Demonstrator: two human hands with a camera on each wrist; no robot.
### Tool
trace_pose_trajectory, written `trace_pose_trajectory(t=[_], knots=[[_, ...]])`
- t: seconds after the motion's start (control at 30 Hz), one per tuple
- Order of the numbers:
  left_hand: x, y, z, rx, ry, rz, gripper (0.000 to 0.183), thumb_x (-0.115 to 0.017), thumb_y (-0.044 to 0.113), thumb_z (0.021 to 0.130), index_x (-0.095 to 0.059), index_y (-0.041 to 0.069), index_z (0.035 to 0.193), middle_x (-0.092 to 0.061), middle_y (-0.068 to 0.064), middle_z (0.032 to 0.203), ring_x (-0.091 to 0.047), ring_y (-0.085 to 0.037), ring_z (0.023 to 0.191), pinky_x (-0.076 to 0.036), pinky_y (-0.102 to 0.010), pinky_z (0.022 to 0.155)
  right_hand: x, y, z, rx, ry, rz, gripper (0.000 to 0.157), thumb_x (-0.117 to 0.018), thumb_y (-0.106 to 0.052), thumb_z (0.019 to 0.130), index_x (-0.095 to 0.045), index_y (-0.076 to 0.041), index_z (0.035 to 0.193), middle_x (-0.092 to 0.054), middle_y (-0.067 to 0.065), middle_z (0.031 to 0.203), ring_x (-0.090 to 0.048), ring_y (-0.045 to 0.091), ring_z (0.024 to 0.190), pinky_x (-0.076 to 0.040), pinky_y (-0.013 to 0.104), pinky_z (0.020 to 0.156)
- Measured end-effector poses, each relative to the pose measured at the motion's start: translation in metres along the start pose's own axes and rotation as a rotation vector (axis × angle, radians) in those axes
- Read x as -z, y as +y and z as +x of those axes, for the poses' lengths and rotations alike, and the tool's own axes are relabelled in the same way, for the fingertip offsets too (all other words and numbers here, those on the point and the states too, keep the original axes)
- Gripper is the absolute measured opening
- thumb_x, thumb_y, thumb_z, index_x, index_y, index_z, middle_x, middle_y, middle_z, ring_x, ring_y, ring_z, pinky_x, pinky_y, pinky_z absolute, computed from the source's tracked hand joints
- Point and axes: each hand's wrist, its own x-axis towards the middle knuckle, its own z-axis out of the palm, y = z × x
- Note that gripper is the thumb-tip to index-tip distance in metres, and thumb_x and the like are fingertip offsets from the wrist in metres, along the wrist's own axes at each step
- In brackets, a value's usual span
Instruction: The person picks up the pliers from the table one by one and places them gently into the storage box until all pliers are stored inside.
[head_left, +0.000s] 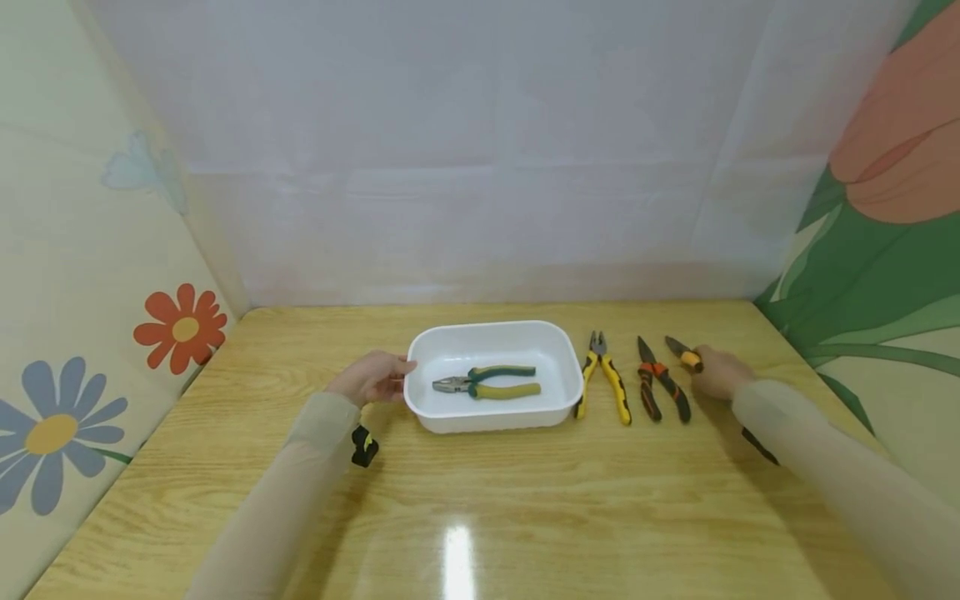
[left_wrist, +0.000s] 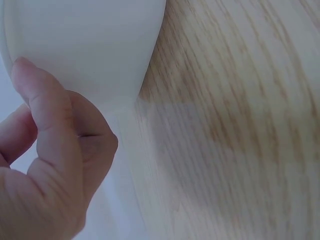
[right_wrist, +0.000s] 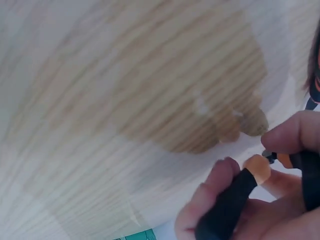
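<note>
At the left end of a white plastic tray (head_left: 491,422), my left hand (head_left: 371,379) pinches the rim. In the left wrist view the thumb lies over the rim of the tray (left_wrist: 100,45), with bent fingers against its outer side. Inside the tray lie green-and-yellow combination pliers (head_left: 506,390), their metal jaws pointing left. My right hand (head_left: 722,372) grips orange-and-black pliers (head_left: 691,359) at the right, jaws pointing away to the upper left. In the right wrist view the fingers curl around their black handles (right_wrist: 225,210); the palm side is partly hidden.
Yellow-and-black pliers (head_left: 619,390) lie just right of the tray with handles spread. Between them and my right hand lie red-and-black pliers (head_left: 667,382). The wooden table (head_left: 570,500) meets a white cloth (head_left: 450,233) behind and flower-printed sheets at both sides.
</note>
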Motion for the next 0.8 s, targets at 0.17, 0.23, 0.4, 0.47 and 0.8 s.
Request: trace_pose_trajectory(t=[0.17, 0.23, 0.4, 0.47, 0.8], knots=[[-0.001, 0.000, 0.001, 0.005, 0.000, -0.001, 0.039, -0.046, 0.006, 0.102, -0.040, -0.009, 0.137, -0.050, -0.010, 0.093, -0.053, -0.013, 0.072, -0.054, -0.019, 0.061, -0.001, 0.001, -0.001, 0.015, 0.077, -0.007, 0.052, -0.057, -0.001, 0.084, -0.033, 0.023, 0.124, -0.052, 0.044, 0.102, -0.058, 0.051, 0.083, -0.051, 0.057, 0.068], [-0.001, 0.000, 0.001, 0.006, -0.001, 0.000, 0.039, -0.046, 0.006, 0.102, -0.040, -0.009, 0.137, -0.050, -0.010, 0.093, -0.053, -0.013, 0.072, -0.054, -0.019, 0.061, 0.000, -0.002, -0.002, 0.022, 0.093, 0.003, 0.049, -0.056, -0.001, 0.088, -0.035, 0.022, 0.125, -0.053, 0.042, 0.100, -0.058, 0.047, 0.080, -0.051, 0.054, 0.063], [-0.001, 0.000, -0.001, 0.004, -0.003, 0.007, 0.038, -0.046, 0.006, 0.102, -0.040, -0.009, 0.137, -0.051, -0.009, 0.090, -0.053, -0.012, 0.069, -0.054, -0.018, 0.060, 0.004, -0.013, -0.011, 0.020, 0.096, 0.019, 0.050, -0.056, -0.009, 0.095, -0.035, 0.017, 0.132, -0.049, 0.040, 0.103, -0.055, 0.050, 0.086, -0.049, 0.054, 0.064], [-0.001, 0.000, -0.001, 0.000, -0.002, 0.010, 0.037, -0.046, 0.006, 0.102, -0.041, -0.010, 0.135, -0.051, -0.008, 0.088, -0.053, -0.012, 0.068, -0.054, -0.018, 0.059, 0.006, -0.017, -0.015, 0.028, 0.101, 0.011, 0.051, -0.057, -0.012, 0.096, -0.035, 0.015, 0.133, -0.048, 0.040, 0.106, -0.053, 0.052, 0.089, -0.049, 0.057, 0.065], [-0.001, 0.000, -0.002, -0.013, -0.008, 0.015, 0.033, -0.046, 0.006, 0.102, -0.043, -0.010, 0.131, -0.051, -0.008, 0.085, -0.053, -0.012, 0.067, -0.055, -0.018, 0.060, 0.010, -0.031, -0.024, 0.115, 0.138, -0.069, 0.046, -0.060, -0.010, 0.094, -0.040, 0.011, 0.130, -0.050, 0.040, 0.104, -0.053, 0.052, 0.091, -0.049, 0.059, 0.066]])
